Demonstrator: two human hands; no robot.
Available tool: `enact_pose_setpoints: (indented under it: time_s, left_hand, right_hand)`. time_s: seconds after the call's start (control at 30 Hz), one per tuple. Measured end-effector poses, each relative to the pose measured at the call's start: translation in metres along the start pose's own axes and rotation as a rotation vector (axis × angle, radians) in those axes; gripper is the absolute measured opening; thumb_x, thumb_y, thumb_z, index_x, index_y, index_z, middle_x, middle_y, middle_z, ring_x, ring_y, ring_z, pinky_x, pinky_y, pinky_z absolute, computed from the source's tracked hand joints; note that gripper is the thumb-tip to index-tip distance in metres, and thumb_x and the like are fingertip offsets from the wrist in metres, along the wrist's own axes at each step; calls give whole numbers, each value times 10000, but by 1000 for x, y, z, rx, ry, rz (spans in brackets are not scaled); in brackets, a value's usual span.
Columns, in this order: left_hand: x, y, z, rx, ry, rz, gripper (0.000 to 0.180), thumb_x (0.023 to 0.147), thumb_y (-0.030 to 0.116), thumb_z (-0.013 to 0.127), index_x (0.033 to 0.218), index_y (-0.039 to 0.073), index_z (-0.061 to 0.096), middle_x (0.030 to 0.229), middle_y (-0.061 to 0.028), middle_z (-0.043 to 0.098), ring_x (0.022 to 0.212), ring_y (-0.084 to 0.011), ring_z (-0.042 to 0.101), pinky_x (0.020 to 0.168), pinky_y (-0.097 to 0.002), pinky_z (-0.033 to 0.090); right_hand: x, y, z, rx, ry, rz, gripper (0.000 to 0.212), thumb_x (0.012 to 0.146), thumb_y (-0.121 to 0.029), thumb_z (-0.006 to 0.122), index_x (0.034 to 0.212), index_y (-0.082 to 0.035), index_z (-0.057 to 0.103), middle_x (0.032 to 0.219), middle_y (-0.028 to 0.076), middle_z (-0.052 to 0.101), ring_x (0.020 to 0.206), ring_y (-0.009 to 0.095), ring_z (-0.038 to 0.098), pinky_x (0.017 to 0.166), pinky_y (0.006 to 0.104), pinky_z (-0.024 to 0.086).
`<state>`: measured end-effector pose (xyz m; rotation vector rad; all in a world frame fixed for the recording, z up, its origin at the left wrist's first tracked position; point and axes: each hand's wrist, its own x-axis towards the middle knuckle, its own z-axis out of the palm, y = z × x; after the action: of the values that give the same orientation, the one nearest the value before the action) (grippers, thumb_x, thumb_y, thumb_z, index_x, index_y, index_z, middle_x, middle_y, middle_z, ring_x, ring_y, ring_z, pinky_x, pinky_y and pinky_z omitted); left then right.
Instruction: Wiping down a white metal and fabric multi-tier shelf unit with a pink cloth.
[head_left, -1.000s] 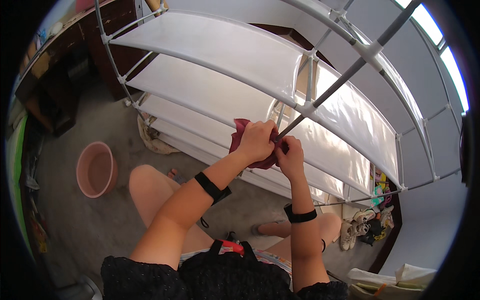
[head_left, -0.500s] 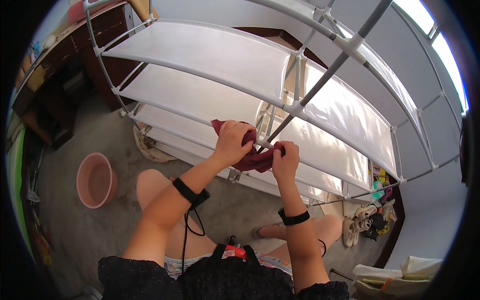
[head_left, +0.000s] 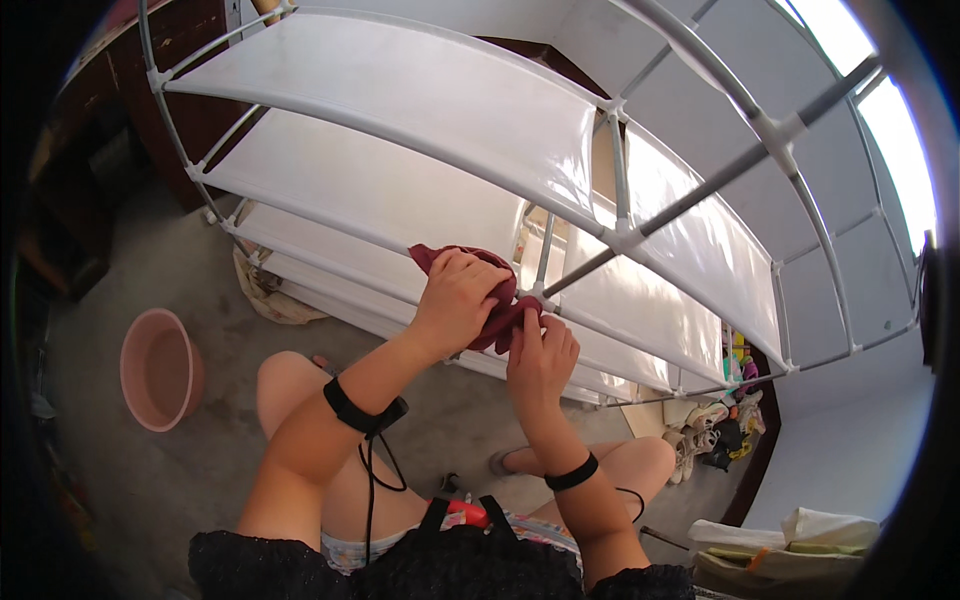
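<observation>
A dark red cloth (head_left: 503, 322) is bunched between my two hands, up against a joint of the shelf frame. My left hand (head_left: 455, 300) is closed over it, and a corner of the cloth sticks out above the knuckles. With its fingers pinched, my right hand (head_left: 541, 355) presses the cloth's right end beside the white connector (head_left: 537, 296). The grey-tubed rack (head_left: 420, 292) carries white fabric shelves (head_left: 380, 110) in several tiers. Part of the cloth is hidden under my left fingers.
A pink basin (head_left: 160, 370) stands on the concrete floor at left. Several shoes (head_left: 690, 440) lie by the right wall. Folded pale fabric (head_left: 790, 545) sits at lower right. Dark wooden furniture (head_left: 95, 150) is at the far left.
My right hand has moved left and down, closer to my left hand, and the cloth is bunched tighter. The view has shifted slightly, with the basin further left.
</observation>
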<state>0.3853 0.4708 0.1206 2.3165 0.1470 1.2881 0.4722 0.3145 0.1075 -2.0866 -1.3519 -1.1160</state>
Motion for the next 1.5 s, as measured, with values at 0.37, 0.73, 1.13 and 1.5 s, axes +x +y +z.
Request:
enact_pose_setpoints:
  time_s: [0.37, 0.73, 1.13, 1.5]
  left_hand:
    - [8, 5, 5, -39, 16, -62, 255, 762, 15, 635, 1003, 94, 662, 994, -50, 665, 1039, -273, 576, 947, -433, 386]
    - [6, -2, 3, -99, 37, -40, 291, 734, 12, 685, 1009, 104, 664, 995, -49, 668, 1038, -281, 578, 971, -434, 387]
    - [9, -1, 2, -91, 41, -41, 305, 706, 0, 691, 992, 103, 663, 981, -39, 667, 1035, -269, 583, 967, -434, 388]
    - [8, 1, 2, -67, 19, -33, 302, 700, -9, 678, 976, 110, 651, 965, -31, 660, 1020, -260, 580, 959, -428, 380]
  right_hand:
    - [14, -14, 14, 223, -55, 279, 366, 847, -50, 723, 1195, -40, 610, 886, 86, 641, 700, 286, 639, 576, 377, 503]
    - [-12, 12, 26, 421, 219, 212, 188, 828, 53, 737, 1009, 9, 716, 793, 99, 639, 627, 201, 595, 565, 303, 485]
    - [-10, 32, 22, 335, 162, 105, 182, 810, -9, 766, 985, -19, 717, 822, 117, 652, 647, 264, 628, 566, 372, 502]
    - [8, 24, 3, 184, 65, 167, 228, 824, -109, 774, 1038, -91, 698, 823, 59, 667, 657, 250, 643, 557, 363, 504]
